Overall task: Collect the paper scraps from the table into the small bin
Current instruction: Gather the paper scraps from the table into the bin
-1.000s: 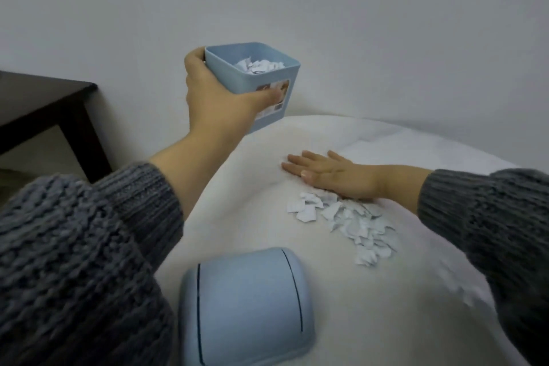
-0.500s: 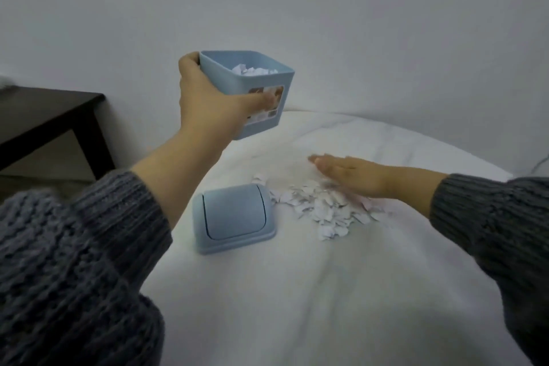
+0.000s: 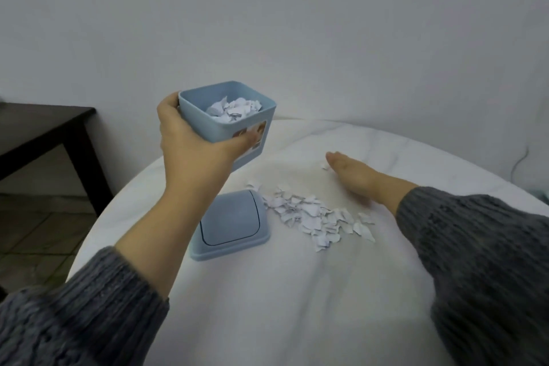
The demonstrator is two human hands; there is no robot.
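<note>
My left hand (image 3: 190,151) holds a small light-blue bin (image 3: 208,122) above the far left part of the round white table (image 3: 267,306). White paper scraps (image 3: 234,110) lie inside the bin. A loose heap of paper scraps (image 3: 315,217) is spread on the table near its middle. My right hand (image 3: 353,175) lies flat on the table, fingers together, just behind and right of that heap. One stray scrap (image 3: 324,166) sits by its fingertips.
The bin's light-blue lid (image 3: 228,226) lies flat on the table, touching the left end of the heap. A dark wooden side table (image 3: 44,128) stands at the left, off the table's edge. A white wall is close behind.
My right hand has slid to the right along the far side of the heap. The bin has tipped so its inside shows more. My view has pulled back and risen.
</note>
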